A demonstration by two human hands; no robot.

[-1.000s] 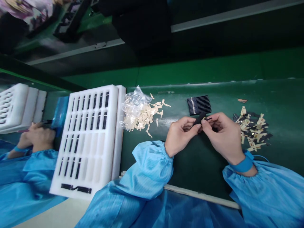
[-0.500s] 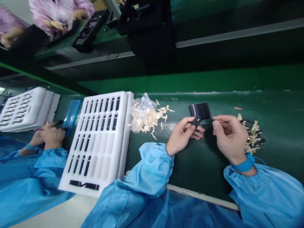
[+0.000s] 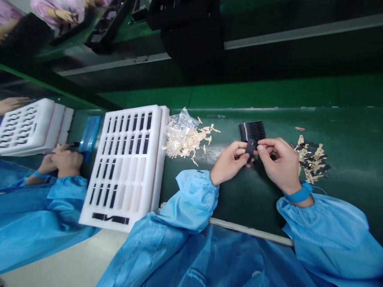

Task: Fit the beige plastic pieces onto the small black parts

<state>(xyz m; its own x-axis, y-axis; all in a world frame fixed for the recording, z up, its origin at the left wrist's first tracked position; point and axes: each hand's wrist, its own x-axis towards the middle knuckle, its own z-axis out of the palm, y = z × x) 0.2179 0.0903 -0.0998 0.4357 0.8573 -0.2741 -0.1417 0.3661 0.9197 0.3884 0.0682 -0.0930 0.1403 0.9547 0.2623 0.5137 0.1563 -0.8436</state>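
The green counter [image 3: 254, 199] stretched across the view, its pale-trimmed near edge just in front of you and a green ledge [image 3: 263, 95] behind its far edge. Between these edges, right of the middle, you held a flat black piece [image 3: 249, 150] raised toward the far side. The fingers of your left hand [image 3: 229, 162] grasped this piece between thumb and fingertips. The fingers of your right hand [image 3: 281, 163] were drawn in close at its right side; whether they gripped anything could not be told. A blue wristband [image 3: 299, 194] encircled your right wrist.

Just beyond your hands, toward the far edge, lay a row of black strips [image 3: 253, 130], side by side. To the right of your right hand you had a loose pile of cream and black pieces [image 3: 312, 159], with a small brown scrap [image 3: 300, 128] nearer the far edge. On your left, a heap of pale pieces [image 3: 185, 145] lay partly under a clear plastic bag [image 3: 183, 119], next to a white slotted tray [image 3: 127, 171]. The tray's near end reached past the counter's near edge; black strips filled its two far rows and the left-hand slots of the next two. Farther left were a co-worker's hands [image 3: 67, 160], touching each other, beside a blue ribbed object [image 3: 89, 137].
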